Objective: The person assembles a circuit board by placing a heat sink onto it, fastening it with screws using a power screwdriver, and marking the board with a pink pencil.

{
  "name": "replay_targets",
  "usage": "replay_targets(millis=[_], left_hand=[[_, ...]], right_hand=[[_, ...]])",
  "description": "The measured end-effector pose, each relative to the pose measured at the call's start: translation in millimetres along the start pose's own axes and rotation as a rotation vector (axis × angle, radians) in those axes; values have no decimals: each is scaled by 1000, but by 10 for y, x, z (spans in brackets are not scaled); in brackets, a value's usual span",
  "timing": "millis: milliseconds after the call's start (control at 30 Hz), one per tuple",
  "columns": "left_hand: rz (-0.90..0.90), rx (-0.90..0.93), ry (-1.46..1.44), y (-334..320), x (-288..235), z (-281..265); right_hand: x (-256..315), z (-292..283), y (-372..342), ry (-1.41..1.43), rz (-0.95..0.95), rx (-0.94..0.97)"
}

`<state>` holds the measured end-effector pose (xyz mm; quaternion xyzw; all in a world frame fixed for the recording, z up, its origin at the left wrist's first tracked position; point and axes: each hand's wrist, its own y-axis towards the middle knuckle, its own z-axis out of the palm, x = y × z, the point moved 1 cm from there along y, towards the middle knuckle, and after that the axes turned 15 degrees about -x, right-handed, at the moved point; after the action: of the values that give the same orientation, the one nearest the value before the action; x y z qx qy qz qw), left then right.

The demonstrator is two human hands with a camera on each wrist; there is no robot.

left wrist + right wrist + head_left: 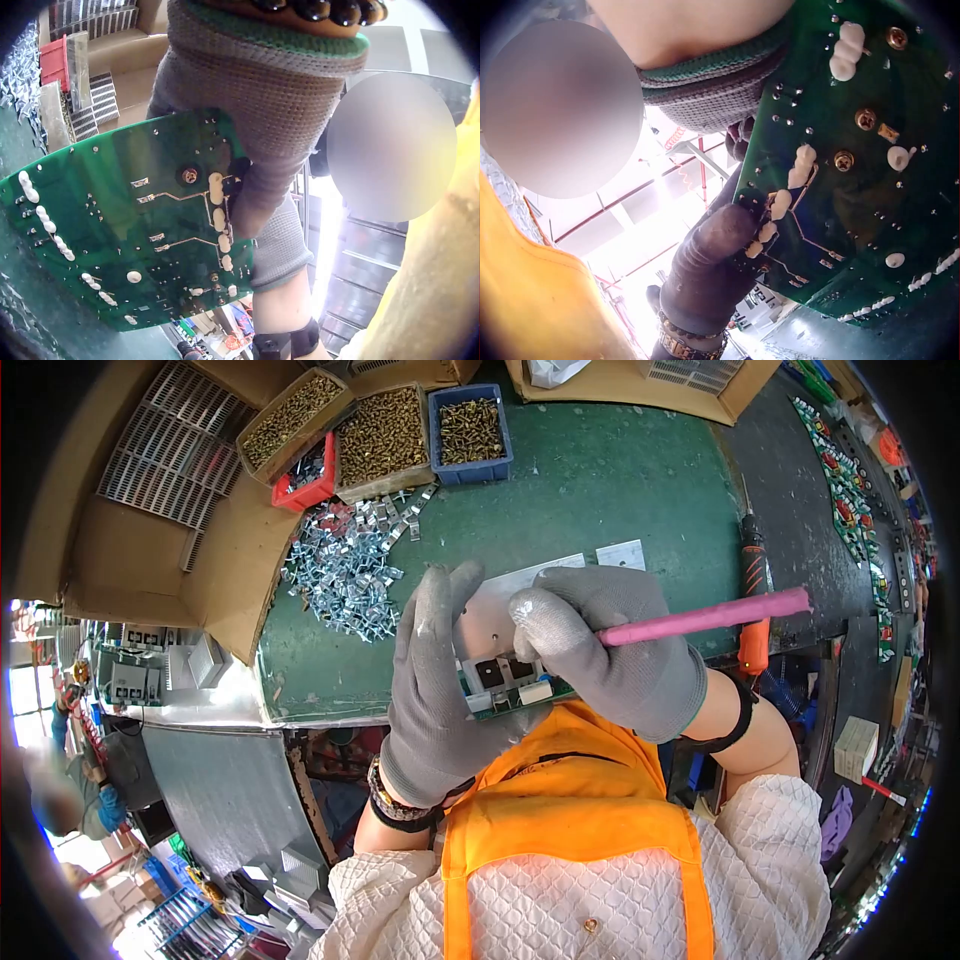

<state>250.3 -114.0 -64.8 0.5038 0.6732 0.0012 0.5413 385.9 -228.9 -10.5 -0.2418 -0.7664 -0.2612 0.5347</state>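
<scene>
In the head view my gloved left hand (430,690) grips the left side of a circuit board (510,695) fitted with a silvery metal plate (490,610). The board's green underside (135,217) fills much of the left wrist view, dotted with solder points and white blobs. Brass-coloured screw heads (865,119) show on it in the right wrist view. My gloved right hand (620,650) is over the board's right part, holding a pink stick-like tool (710,617) that points out to the right. Its working tip is hidden by the fingers.
A pile of metal clips (345,570) lies on the green bench (600,470). Behind it stand screw-filled trays, a blue bin (470,470) and a red bin (308,478). A cardboard box (220,580) flanks the left; an orange-and-black power screwdriver (753,600) is at right.
</scene>
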Motion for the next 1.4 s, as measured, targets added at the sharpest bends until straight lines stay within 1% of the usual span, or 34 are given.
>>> replay_targets(millis=[167, 233, 367, 433, 633, 767, 833, 867, 933, 967, 1000, 1033, 1067, 1133, 1167, 1233, 1267, 1333, 1400], left_hand=[[-20, -3, -3, -1, -20, -4], [-18, 5, 18, 8, -30, -13], [-36, -5, -21, 1, -15, -2], [-17, -11, -8, 6, -20, -4], [-5, -10, 15, 22, -22, -5], [3, -15, 18, 35, -29, -8], [32, -10, 45, 49, -32, -14], [34, -10, 45, 45, -20, -12], [115, -11, 101, 41, 15, -1], [116, -18, 105, 46, 3, 2], [70, -21, 146, 38, -21, 9], [24, -23, 187, 25, -38, 1], [23, -28, 194, 12, -49, -21], [-22, 83, 105, -8, -72, -42], [-1, 73, 132, -31, -98, -34], [12, 75, 146, -121, -109, -43], [13, 83, 163, -157, -124, -50], [47, 66, 201, -216, -187, -50], [62, 45, 143, -314, -169, -28]], right_hand=[[-1, 0, 14, -5, 1, 18], [-31, 23, 7, -40, -66, -12], [-21, 25, 4, -84, -101, -22], [-24, 23, 1, -129, -135, -28], [-38, 23, 3, -100, -218, -48], [-52, 20, 11, -100, -224, -69], [-78, -18, 9, -86, -343, -32], [-84, -42, -15, -86, -345, -34], [-98, -134, -64, 196, -285, -159], [-141, -200, -69, 279, -255, -248], [-194, -289, -78, 365, -221, -334], [-212, -447, -50, 143, -113, -380], [-250, -647, 7, -79, -5, -427], [-716, -935, 145, -316, -150, -442], [-923, -1067, 120, -316, -160, -446], [-1280, -1354, 69, -496, 5, -459], [-1379, -1486, -5, -494, -9, -457], [-1490, -1685, -290, -800, -75, -581], [-1448, -1837, -575, -792, 160, -599]])
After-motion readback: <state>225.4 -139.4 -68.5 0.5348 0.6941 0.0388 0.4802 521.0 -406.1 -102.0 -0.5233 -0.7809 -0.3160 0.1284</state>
